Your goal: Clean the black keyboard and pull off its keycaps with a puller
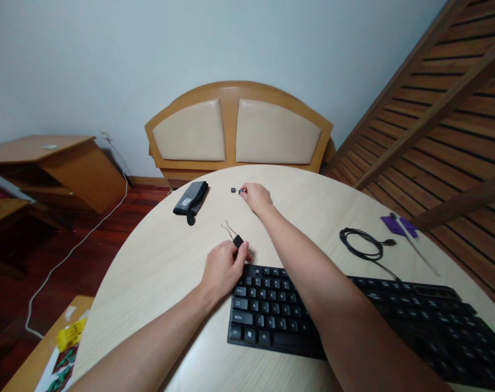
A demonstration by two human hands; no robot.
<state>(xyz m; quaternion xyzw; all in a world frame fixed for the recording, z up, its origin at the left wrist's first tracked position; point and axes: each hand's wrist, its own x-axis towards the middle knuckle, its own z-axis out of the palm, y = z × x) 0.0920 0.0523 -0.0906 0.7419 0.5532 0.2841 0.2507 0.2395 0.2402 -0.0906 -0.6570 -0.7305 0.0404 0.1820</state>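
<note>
Head view: our left hand point(223, 268) wraps a puller point(238, 240); our right hand point(257, 197) pinches a far keycap point(240, 191) beside another keycap point(233, 190), likely picking or placing; next calls for steadiness.

Left hand point(222, 267) grips; right hand point(257, 197) pinches, farther forward.

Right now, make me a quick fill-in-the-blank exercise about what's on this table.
The wire-pronged tool is in the ____ hand.
The loose dark piece lies nearest the ____ hand.
The keyboard is the colour ____.
A slim rod lies across a flat ____ thing.

Missing words: left; right; black; purple.
</note>
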